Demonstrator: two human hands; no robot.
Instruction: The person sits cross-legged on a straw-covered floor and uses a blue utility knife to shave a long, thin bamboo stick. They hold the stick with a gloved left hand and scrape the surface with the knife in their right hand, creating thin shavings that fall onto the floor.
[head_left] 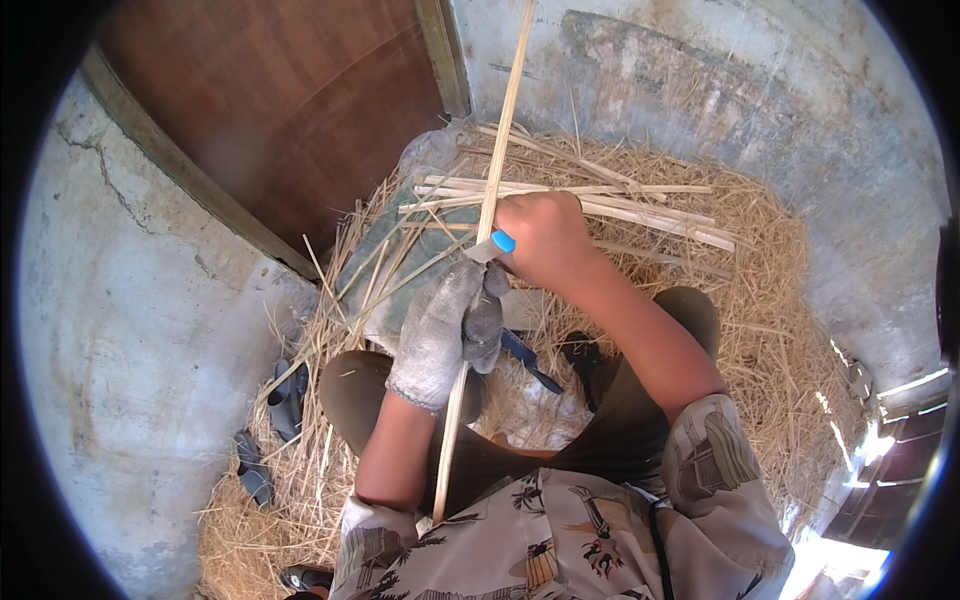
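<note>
A long, pale bamboo strip (507, 110) runs up from my lap past the top of the view. My left hand (430, 335), in a grey-white work glove, is closed around it. Just above the glove, a knife (503, 241) with a blue handle end lies with its short blade across the strip. My bare right hand (548, 235) is closed on that knife, its fingers mostly hidden from above. Beyond my hands, several split bamboo strips (660, 212) lie across a heap of thin shavings (765, 260).
A dark blue tool (530, 358) lies on the floor between my folded legs. Dark sandals (287, 400) sit on the left. A green-grey sheet (405, 262) is partly under loose strips. Worn walls (700, 90) and a brown door panel (280, 110) enclose the spot.
</note>
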